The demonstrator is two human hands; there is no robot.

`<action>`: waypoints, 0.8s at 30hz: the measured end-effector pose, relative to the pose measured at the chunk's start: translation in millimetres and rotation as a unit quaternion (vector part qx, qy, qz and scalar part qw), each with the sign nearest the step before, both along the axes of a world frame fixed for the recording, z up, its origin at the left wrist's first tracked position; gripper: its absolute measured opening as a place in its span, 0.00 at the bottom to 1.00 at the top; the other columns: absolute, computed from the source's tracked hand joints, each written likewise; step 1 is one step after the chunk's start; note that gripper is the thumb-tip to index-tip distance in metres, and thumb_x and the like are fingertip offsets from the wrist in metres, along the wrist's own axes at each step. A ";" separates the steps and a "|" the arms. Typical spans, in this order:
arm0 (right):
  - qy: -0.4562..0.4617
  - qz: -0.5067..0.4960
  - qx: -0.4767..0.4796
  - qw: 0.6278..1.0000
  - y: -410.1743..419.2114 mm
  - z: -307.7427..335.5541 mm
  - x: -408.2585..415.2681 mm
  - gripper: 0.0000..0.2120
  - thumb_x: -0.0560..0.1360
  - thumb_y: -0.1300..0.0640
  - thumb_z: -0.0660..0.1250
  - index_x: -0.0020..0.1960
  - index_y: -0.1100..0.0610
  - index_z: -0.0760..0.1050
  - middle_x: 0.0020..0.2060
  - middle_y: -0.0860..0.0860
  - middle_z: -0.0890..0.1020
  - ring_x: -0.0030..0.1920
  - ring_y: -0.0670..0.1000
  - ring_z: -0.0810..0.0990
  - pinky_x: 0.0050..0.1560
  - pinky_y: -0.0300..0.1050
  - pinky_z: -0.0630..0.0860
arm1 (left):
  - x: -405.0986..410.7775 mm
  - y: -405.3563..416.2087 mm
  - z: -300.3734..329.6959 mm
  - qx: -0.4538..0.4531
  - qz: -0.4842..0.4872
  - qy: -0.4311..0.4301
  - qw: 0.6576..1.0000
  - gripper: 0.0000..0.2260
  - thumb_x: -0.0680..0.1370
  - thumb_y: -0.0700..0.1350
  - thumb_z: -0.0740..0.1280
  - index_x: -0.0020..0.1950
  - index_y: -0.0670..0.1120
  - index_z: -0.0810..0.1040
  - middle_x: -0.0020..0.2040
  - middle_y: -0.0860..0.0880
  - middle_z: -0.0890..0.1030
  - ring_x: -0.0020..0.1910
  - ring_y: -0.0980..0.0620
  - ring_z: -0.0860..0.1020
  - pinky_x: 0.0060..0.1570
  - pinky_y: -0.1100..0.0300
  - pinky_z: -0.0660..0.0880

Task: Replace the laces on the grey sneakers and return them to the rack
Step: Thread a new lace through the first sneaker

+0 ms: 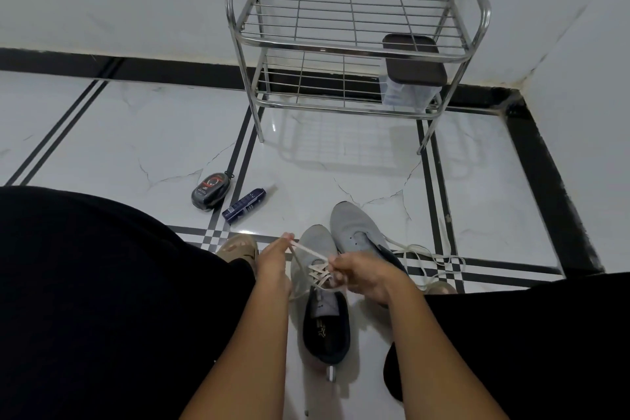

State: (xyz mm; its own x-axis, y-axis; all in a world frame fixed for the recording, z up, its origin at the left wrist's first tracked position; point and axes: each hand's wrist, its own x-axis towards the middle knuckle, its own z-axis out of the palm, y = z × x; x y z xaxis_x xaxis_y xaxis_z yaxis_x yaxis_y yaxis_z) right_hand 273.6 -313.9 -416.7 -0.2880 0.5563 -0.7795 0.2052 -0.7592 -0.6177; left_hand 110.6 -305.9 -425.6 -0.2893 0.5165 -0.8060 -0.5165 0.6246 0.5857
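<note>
Threading: near grey sneaker (320, 286) on floor between my knees. Left hand (272, 261) fingers pinch the cream lace (308, 252) end; right hand (363, 274) fingers pinch at the eyelets. Lace limp, light; I'd grip its stiff tip.

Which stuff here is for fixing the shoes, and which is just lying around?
For the job:
- near grey sneaker, half laced
- cream flat lace, pinched by left hand and right hand
- far grey sneaker, unlaced
- loose cream lace on the floor
- chrome wire rack

Just lying about:
- black oval polish sponge
- dark blue tube
- clear tub with brown lid
</note>
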 end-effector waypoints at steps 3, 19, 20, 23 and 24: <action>-0.263 0.188 0.059 0.944 15.9 2.5 26.8 0.07 0.75 0.54 0.67 0.40 0.55 0.75 0.30 0.51 0.77 0.30 0.48 0.73 0.36 0.40 0.69 | -5.5 -5.8 -16.3 -0.018 0.101 0.012 0.995 0.11 0.76 0.41 0.70 0.57 0.40 0.79 0.60 0.42 0.75 0.65 0.45 0.70 0.56 0.55 0.66; -0.276 0.040 0.211 0.937 18.2 -14.0 -12.1 0.08 0.72 0.65 0.70 0.44 0.53 0.74 0.38 0.47 0.77 0.43 0.49 0.77 0.42 0.40 0.75 | 18.6 -13.9 -42.3 0.147 -0.432 0.248 0.854 0.11 0.82 0.42 0.58 0.60 0.47 0.78 0.50 0.49 0.81 0.51 0.52 0.77 0.45 0.63 0.70; -0.279 0.032 0.216 0.935 18.8 -15.1 -10.3 0.10 0.71 0.65 0.70 0.42 0.52 0.73 0.38 0.48 0.77 0.43 0.49 0.77 0.45 0.43 0.76 | 18.3 -14.5 -43.8 0.146 -0.443 0.247 0.849 0.09 0.81 0.43 0.60 0.55 0.47 0.80 0.46 0.50 0.81 0.48 0.52 0.77 0.42 0.63 0.70; -0.300 0.027 0.224 0.927 19.5 -16.5 -2.9 0.13 0.70 0.67 0.70 0.38 0.50 0.71 0.37 0.45 0.75 0.40 0.47 0.75 0.47 0.43 0.77 | 15.7 -16.1 -49.6 0.134 -0.442 0.274 0.843 0.07 0.79 0.45 0.64 0.43 0.50 0.78 0.39 0.51 0.79 0.42 0.51 0.76 0.42 0.59 0.69; -0.304 0.032 0.220 0.927 19.7 -16.5 -0.9 0.14 0.70 0.68 0.69 0.37 0.51 0.71 0.36 0.45 0.74 0.38 0.44 0.74 0.43 0.40 0.74 | 14.8 -15.5 -50.3 0.124 -0.437 0.283 0.845 0.07 0.79 0.46 0.64 0.42 0.50 0.78 0.38 0.51 0.79 0.41 0.51 0.76 0.43 0.59 0.69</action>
State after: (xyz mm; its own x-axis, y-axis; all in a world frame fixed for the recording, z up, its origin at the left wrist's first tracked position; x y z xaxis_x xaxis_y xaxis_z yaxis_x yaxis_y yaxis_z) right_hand 272.8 -294.2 -433.3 0.0854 0.8552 -0.5112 0.6526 -0.4357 -0.6199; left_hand 125.5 -321.4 -475.9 -0.0133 0.8653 -0.5011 0.4844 0.4440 0.7538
